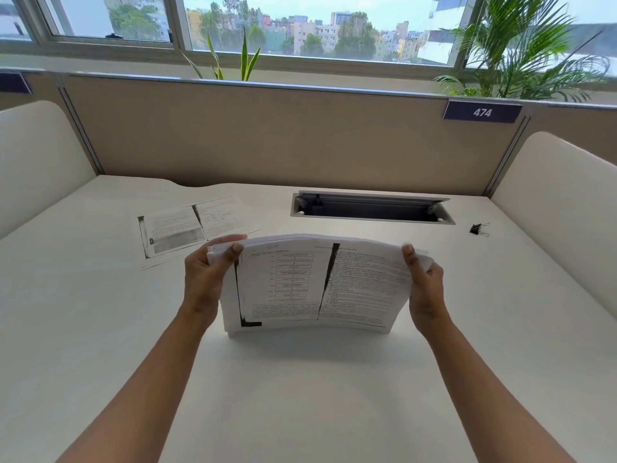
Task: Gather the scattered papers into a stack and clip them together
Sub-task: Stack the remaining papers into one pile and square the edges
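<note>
A stack of printed papers [314, 285] stands on its long lower edge on the white desk [300, 389], bowed and facing me. My left hand [207, 279] grips the stack's left side, thumb on the front sheet. My right hand [425, 285] grips its right side the same way. One loose printed sheet [192, 225] lies flat on the desk, behind and left of the stack. A small black binder clip [478, 229] lies at the far right of the desk, apart from both hands.
An open cable tray slot [372, 208] is set into the desk behind the stack. A beige partition [267, 135] with a "474" plate [482, 112] closes off the back. White rounded side panels stand at the left [36, 162] and right [561, 208].
</note>
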Available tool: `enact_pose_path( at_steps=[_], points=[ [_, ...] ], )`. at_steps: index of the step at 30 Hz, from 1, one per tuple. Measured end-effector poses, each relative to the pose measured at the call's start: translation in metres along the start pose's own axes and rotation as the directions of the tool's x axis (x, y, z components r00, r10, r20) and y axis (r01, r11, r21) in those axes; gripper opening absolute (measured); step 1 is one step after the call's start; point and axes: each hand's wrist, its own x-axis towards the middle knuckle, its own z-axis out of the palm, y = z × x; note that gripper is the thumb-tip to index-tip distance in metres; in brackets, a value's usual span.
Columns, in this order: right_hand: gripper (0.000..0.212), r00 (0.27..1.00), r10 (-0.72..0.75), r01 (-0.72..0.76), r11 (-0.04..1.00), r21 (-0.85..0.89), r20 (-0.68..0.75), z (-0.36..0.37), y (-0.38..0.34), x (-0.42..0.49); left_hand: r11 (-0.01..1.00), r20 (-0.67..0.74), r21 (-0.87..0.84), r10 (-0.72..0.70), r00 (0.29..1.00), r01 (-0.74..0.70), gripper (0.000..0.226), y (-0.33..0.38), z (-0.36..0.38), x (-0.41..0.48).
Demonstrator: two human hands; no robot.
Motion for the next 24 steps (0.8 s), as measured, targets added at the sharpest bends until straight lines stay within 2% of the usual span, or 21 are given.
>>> enact_pose_path(
  at_steps=[3, 7, 12, 16, 19, 24],
  points=[
    [0.081, 0.999, 0.010, -0.010, 1.000, -0.013, -0.030, 0.004, -0.005, 0.001, 1.000, -0.019, -0.011, 0.010, 1.000, -0.010, 0.054, 0.005, 0.004, 0.001],
    [0.079, 0.996, -0.002, -0.001, 0.999, -0.033, -0.086, 0.006, -0.006, 0.002, 1.000, -0.069, 0.015, -0.020, 0.997, 0.021, 0.028, 0.006, 0.007, 0.000],
    [0.047, 0.990, -0.057, 0.055, 0.998, -0.023, -0.132, 0.005, -0.002, 0.007, 1.000, -0.069, 0.008, -0.011, 0.998, 0.012, 0.034, 0.007, 0.008, 0.001],
    [0.049, 0.986, -0.100, 0.091, 0.994, -0.067, -0.137, 0.007, 0.001, 0.009, 1.000, -0.075, 0.010, 0.010, 0.997, -0.009, 0.036, 0.007, 0.010, 0.002],
    [0.042, 0.986, -0.090, 0.082, 0.995, -0.060, -0.142, 0.007, 0.000, 0.011, 0.999, -0.062, 0.012, 0.030, 0.998, -0.030, 0.036, 0.006, 0.009, 0.002],
    [0.045, 0.983, -0.090, 0.075, 0.992, -0.097, -0.163, 0.007, -0.001, 0.010, 0.998, -0.044, 0.002, 0.066, 0.997, -0.066, 0.037, 0.004, 0.006, 0.003]
  ],
)
